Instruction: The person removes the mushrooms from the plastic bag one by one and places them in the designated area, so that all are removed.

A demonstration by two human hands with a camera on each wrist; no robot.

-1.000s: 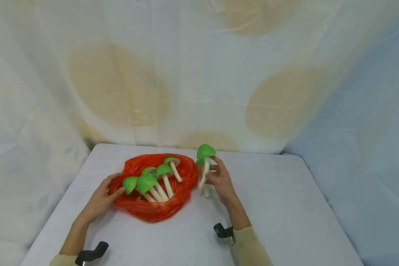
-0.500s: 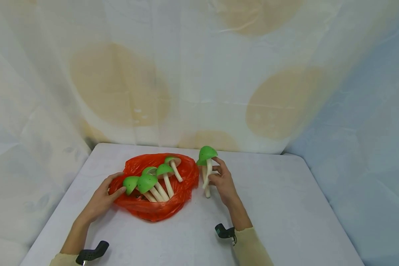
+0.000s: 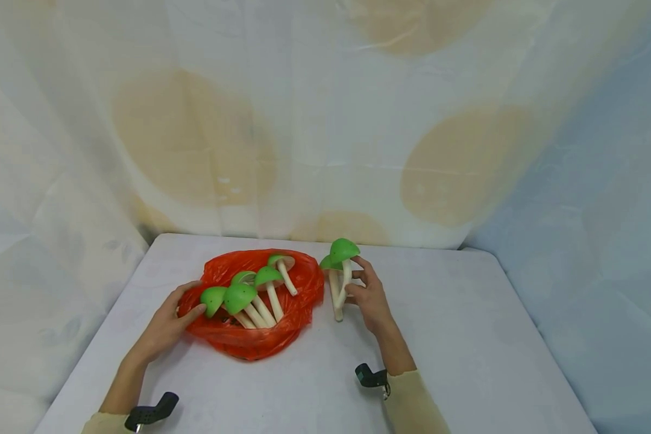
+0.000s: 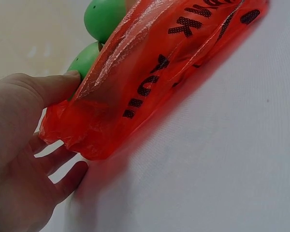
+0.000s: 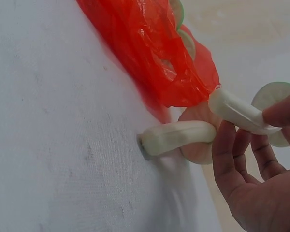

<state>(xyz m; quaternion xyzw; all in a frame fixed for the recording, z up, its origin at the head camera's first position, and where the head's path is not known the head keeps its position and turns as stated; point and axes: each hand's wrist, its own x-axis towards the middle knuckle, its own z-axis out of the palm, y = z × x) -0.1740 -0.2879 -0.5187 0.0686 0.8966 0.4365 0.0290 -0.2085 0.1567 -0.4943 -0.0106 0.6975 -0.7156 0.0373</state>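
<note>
My left hand (image 3: 165,319) holds the left rim of a red plastic bag (image 3: 249,348), thumb over the edge against a green cap and fingers outside, as the left wrist view shows. Several toy mushrooms (image 3: 240,298) with green caps and white stems lie in the bag's wide mouth. At the bag's right, my right hand (image 3: 373,301) pinches one toy mushroom (image 3: 345,249) by its stem, cap up. Another mushroom (image 3: 333,289) is on the table just behind it, partly covered; its curved stem (image 5: 179,137) shows in the right wrist view, close to the bag.
A white-covered table (image 3: 456,337) spreads under everything. Pale curtains with tan round patches (image 3: 447,169) hang along its back and sides. Each wrist wears a black camera mount, such as the right one (image 3: 370,375). Dark lettering (image 4: 150,87) runs across the bag's outside.
My right hand has shifted slightly to the right with the mushroom, baring more of the one behind. The left hand and the bag stay where they were.
</note>
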